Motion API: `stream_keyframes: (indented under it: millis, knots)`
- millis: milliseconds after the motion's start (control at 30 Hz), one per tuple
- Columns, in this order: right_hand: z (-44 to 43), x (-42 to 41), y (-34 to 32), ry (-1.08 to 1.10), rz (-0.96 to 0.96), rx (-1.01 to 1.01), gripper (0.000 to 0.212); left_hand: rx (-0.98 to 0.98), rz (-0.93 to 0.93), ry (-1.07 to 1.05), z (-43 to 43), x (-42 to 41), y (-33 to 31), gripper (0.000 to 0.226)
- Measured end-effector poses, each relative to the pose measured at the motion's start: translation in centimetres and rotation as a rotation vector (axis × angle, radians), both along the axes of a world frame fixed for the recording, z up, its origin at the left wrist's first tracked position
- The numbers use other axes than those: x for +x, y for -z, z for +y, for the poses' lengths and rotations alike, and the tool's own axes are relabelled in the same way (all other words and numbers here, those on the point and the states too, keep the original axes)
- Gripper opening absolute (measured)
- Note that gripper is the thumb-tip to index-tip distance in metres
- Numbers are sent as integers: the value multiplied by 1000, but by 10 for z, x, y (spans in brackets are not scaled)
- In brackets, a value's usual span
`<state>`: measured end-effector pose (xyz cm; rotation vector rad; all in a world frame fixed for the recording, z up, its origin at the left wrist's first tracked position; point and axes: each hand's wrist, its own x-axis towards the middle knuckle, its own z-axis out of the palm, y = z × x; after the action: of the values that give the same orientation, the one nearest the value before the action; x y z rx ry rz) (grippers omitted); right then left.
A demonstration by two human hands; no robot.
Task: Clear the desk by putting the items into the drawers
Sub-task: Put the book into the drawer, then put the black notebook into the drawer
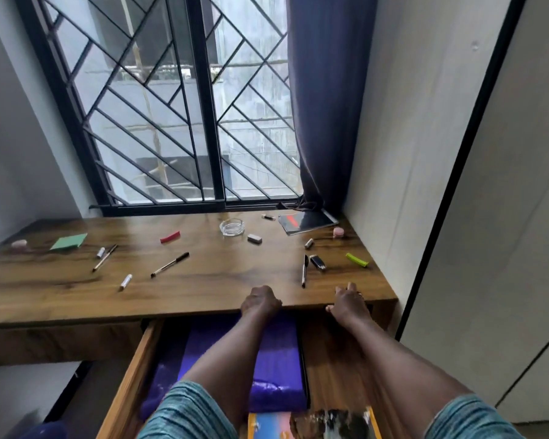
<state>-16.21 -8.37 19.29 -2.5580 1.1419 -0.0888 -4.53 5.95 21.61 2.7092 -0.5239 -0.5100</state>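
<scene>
The task looks barely started, judging by how much lies out. The desk (pixel 203 293) carries nearly everything: a green note pad (pixel 69 241) and a pink eraser (pixel 19 243) at the far left, three pens (pixel 169 264) scattered across the middle and right, a few short white markers (pixel 126 282), a red clip (pixel 170 237), a glass ashtray (pixel 232 228), a white eraser (pixel 254 238), a dark notebook (pixel 308 221) by the curtain, a lighter (pixel 317 262) and a green clip (pixel 357 259) near the right end. Below the front edge one drawer (pixel 133 359) stands pulled out; inside it lie a purple bundle (pixel 276 359) and, nearer the person, a bright book (pixel 267 426), but none of the small desk items can be seen in it. The left hand (pixel 260 299) rests at the desk edge with its fingers curled under; I cannot tell whether it holds anything. The right hand (pixel 349 302) lies on the edge with fingers stretched forward and holds nothing, just short of the nearest pen. So the drawer is ready, and almost all the gathering is left.
</scene>
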Motion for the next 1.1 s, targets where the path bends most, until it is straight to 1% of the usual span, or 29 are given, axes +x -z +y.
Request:
stream_keyframes:
  millis: [100, 300, 500, 600, 700, 833, 900, 1000, 1100]
  knots:
    - [-21, 16, -4, 14, 5, -20, 51, -24, 9, -2, -18, 23, -3, 42]
    - [-70, 67, -5, 17, -24, -43, 46, -73, 45, 25, -61, 72, 1, 37]
    - [-136, 147, 6, -61, -57, -84, 34, -57, 52, 48, -121, 134, 14, 34]
    - [-172, 192, 14, -97, -105, -129, 32, -59, 29, 58, -159, 167, 24, 40]
    - [-202, 225, 21, -93, -122, -128, 35, -72, 5, 65, -195, 189, 32, 42]
    - [-239, 260, 31, -60, -117, -112, 35, -91, 30, 57, -243, 207, 45, 46]
    - [-261, 278, 35, -41, -107, -105, 37, -81, -3, 64, -265, 215, 54, 46]
    - [-292, 300, 40, 37, -99, -54, 47, -94, -61, 47, -292, 225, 70, 49]
    - [-318, 311, 47, 70, -73, 11, 60, -140, -101, 30, -302, 235, 84, 64]
